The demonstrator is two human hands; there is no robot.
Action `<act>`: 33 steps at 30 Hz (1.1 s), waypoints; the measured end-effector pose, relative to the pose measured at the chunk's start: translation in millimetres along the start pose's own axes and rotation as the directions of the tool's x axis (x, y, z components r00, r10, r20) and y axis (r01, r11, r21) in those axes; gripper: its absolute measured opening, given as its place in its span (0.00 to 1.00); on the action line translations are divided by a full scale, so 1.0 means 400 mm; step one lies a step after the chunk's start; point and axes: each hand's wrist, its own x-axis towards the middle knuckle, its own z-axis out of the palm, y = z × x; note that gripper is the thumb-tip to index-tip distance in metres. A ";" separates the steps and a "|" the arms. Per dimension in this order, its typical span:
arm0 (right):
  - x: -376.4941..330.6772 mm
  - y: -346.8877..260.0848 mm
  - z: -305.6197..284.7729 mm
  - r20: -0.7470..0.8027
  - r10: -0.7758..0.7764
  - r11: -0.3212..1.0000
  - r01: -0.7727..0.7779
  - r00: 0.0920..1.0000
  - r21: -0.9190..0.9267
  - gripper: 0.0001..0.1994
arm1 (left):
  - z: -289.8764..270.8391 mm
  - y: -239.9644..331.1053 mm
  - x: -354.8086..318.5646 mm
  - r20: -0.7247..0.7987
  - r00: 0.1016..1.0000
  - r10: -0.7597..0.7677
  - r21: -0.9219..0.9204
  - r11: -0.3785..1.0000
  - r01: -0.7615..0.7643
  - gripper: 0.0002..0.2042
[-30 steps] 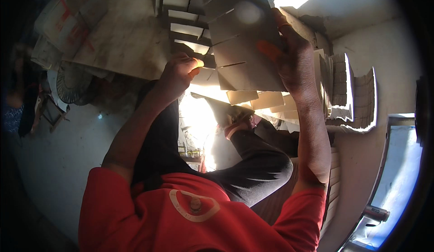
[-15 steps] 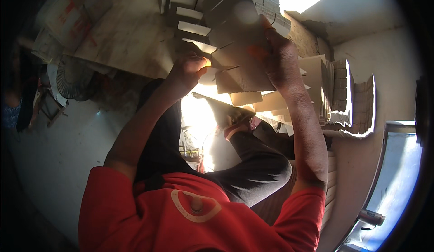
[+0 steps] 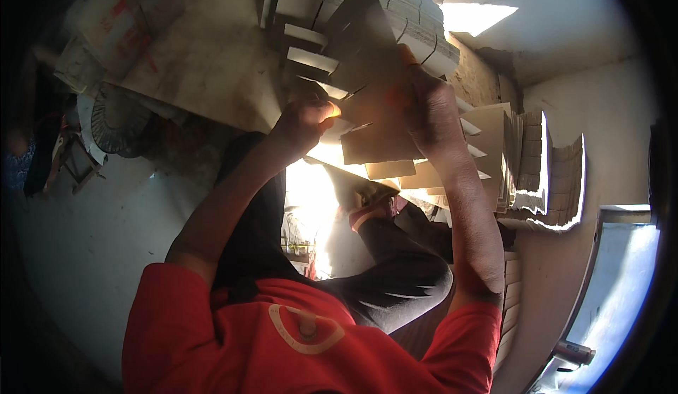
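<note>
My right hand (image 3: 429, 111) grips the right edge of a slotted brown cardboard sheet (image 3: 374, 83), held up at a slant, with sunlight glowing through the fingertips. Dark slits cut into the sheet from its edges. Along its left side, several pale cardboard strips (image 3: 312, 62) stick out in a row, one above another. At the lower end of that row, my left hand (image 3: 302, 124) is closed in a pinch on the end of a strip; its fingertips are partly lost in glare. More cardboard flaps (image 3: 392, 170) show below the sheet.
Stacked slotted cardboard (image 3: 417, 5) rises behind the sheet, on a wooden board (image 3: 205, 55). Further cardboard stacks (image 3: 554, 175) stand at the right by the wall. A wrapped bundle with red marks (image 3: 116, 30) lies far left. My bent leg (image 3: 388, 274) is below the hands.
The whole view has shifted slightly, so the surroundings sit a little lower. My right hand and the sheet have come slightly down and left. Both hands keep their grips.
</note>
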 end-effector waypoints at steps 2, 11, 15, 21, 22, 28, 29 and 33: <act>0.003 0.012 0.023 0.042 0.026 0.995 -0.029 0.999 0.093 0.22 | 0.001 0.006 0.003 -0.006 1.000 -0.005 0.001 1.000 0.005 0.10; 0.035 0.018 0.123 0.516 0.160 0.979 -0.067 0.841 -0.194 0.10 | 0.002 -0.009 0.006 -0.041 0.996 0.082 0.042 0.996 -0.081 0.10; 0.070 0.046 0.129 0.602 0.054 0.967 0.109 0.797 -0.231 0.13 | 0.010 -0.010 0.014 -0.038 0.999 0.034 0.089 0.996 -0.030 0.10; 0.092 0.090 0.083 0.542 0.029 0.997 -0.064 0.840 0.046 0.13 | 0.000 -0.014 0.009 -0.058 0.986 0.155 0.264 0.955 -0.134 0.17; 0.098 0.091 0.039 0.612 0.124 0.963 -0.244 0.781 0.116 0.15 | -0.005 -0.003 0.010 -0.059 0.976 0.212 0.273 0.943 -0.188 0.22; 0.026 0.496 0.039 -0.229 0.351 0.816 -0.417 0.908 -0.399 0.42 | 0.019 0.055 0.085 0.120 0.954 0.275 0.447 0.843 -0.299 0.42; 0.002 0.498 0.019 -0.198 0.404 0.793 -0.450 0.893 -0.412 0.43 | 0.014 0.052 0.104 0.163 0.939 0.304 0.463 0.816 -0.345 0.44; -0.038 0.450 0.012 0.201 0.447 0.894 -0.439 0.872 -0.085 0.42 | -0.004 0.061 0.197 0.296 0.912 0.284 0.370 0.846 -0.383 0.45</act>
